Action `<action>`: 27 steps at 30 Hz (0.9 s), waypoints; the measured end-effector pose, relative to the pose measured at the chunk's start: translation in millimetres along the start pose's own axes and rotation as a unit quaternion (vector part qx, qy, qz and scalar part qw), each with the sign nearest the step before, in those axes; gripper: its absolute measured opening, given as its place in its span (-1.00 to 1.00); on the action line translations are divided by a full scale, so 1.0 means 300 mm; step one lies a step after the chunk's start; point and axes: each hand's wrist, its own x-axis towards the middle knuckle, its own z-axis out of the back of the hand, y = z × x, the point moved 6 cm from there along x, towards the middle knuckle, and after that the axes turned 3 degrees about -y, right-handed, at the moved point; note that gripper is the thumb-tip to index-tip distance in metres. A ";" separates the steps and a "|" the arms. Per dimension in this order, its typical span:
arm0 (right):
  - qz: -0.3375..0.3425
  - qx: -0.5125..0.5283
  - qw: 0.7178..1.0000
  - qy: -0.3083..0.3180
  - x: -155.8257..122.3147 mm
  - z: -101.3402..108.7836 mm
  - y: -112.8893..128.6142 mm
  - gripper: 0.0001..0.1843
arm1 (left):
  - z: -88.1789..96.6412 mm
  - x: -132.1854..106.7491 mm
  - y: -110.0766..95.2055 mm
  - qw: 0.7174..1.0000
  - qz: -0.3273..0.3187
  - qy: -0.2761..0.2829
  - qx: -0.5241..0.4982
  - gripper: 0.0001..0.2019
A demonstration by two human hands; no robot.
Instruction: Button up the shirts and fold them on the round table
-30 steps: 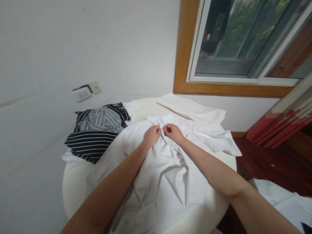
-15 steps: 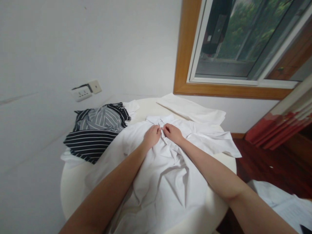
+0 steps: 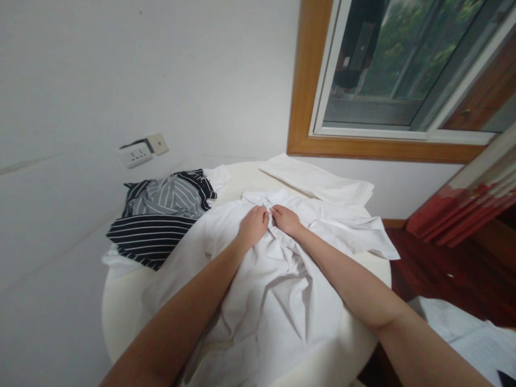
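Note:
A white collared shirt lies spread and wrinkled over a round table, its collar toward the wall and one sleeve stretched to the right. Just below the collar, my left hand pinches the front edge of the shirt with its fingers closed. My right hand is close beside it, also closed on the shirt's front. The fingertips nearly meet; whether a button is between them is too small to tell.
A black-and-white striped garment lies crumpled at the table's left. Folded white cloth rests at the back right. The pale table stands against the wall, under a wood-framed window. A red and cream curtain hangs at right.
The left hand has shifted very slightly to the right, toward the right hand. Both stay at the shirt's front, and the shirt lies almost unchanged.

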 end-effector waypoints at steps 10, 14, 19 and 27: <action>-0.017 0.022 1.000 -0.004 -0.007 0.018 -0.001 -0.61 | 0.012 -0.001 0.004 0.998 0.003 -0.011 -0.054 -0.88; -0.017 0.025 1.000 0.000 -0.006 0.013 -0.002 -0.62 | 0.012 -0.003 0.003 0.999 0.008 -0.007 -0.053 -0.91; -0.012 0.052 0.999 -0.012 -0.007 0.021 -0.003 -0.64 | 0.018 -0.004 0.007 0.999 0.011 -0.022 -0.045 -0.91; -0.001 0.185 0.982 -0.028 0.008 -0.005 -0.067 -0.74 | 0.000 0.018 0.044 0.998 0.015 -0.025 -0.055 -0.80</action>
